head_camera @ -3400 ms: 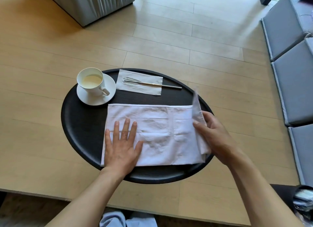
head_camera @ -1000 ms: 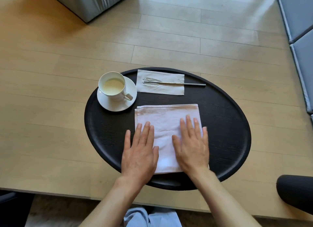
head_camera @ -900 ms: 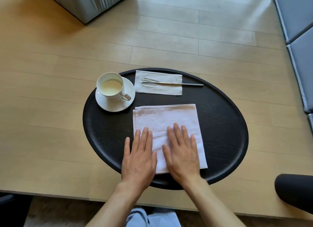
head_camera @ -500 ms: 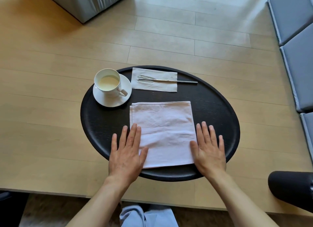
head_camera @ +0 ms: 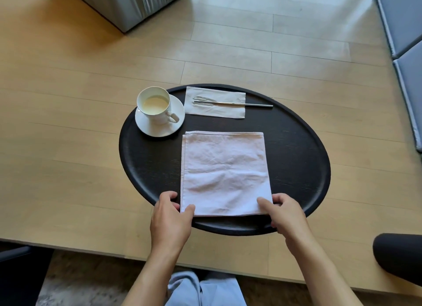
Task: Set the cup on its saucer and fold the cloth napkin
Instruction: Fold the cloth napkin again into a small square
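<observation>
Bright daylight from the top, pale glare on floor [head_camera: 262, 15], soft shadows, perhaps wide-angle edge bending

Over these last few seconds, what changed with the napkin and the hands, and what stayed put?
The cloth napkin went from a wide strip to a folded near-square: its right end was brought over. Both hands pressed it flat, slid outward, and now the left hand and right hand pinch its near corners. The cup on its saucer, the fork on its paper napkin and the tray kept their places.
</observation>
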